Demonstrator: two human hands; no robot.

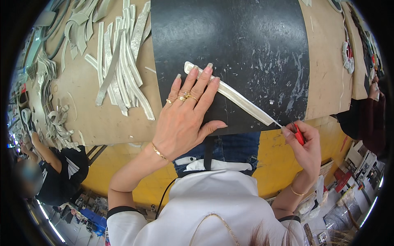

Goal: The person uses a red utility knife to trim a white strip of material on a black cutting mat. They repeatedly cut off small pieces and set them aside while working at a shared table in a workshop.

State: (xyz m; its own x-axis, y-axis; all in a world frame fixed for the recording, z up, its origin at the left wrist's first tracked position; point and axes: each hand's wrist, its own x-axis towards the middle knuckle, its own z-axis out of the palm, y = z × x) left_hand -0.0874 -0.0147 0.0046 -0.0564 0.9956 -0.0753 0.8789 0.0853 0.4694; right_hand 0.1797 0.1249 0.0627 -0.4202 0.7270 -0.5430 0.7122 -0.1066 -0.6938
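Left hand (184, 119) flat, fingers spread, pinning long pale-silver leather strip (230, 93) on black rubber cutting mat (254, 45) so it can't slide. Right hand (305, 147), at mat's near-right corner, pinched shut on small red-handled trimming tool (298, 134) at strip's free end. Pile of matching silver strips (119, 69) left of mat. No labels readable.

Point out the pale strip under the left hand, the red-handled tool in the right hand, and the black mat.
pale strip (242, 101), head view, bare middle stretch of the strip.
red-handled tool (299, 135), head view, red handle between the fingers.
black mat (246, 41), head view, bare upper surface.
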